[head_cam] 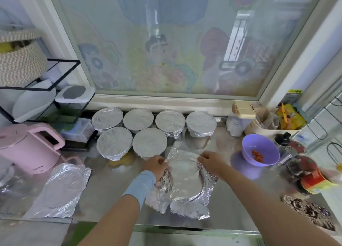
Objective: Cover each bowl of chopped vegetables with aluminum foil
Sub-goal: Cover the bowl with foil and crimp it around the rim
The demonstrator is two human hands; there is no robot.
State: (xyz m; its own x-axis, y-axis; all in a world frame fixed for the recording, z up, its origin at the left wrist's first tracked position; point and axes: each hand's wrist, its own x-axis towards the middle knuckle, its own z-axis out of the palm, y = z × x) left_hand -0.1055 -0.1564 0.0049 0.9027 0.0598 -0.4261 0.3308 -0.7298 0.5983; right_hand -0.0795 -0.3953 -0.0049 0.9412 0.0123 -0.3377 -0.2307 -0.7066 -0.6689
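Note:
A bowl draped in a crumpled sheet of aluminum foil sits on the steel counter in front of me. My left hand grips the foil at the bowl's left rim, and my right hand grips it at the right rim. The foil's edges stick out loosely at the front. Several foil-covered bowls stand in two rows behind it. A purple bowl with red chopped pieces stands uncovered at the right. Another foil sheet, pressed with a round mark, lies flat at the left.
A pink kettle stands at the left under a black wire rack. Jars and a shaker crowd the right edge, with a red-labelled can. A patterned cloth lies at the right front. A window pane rises behind the bowls.

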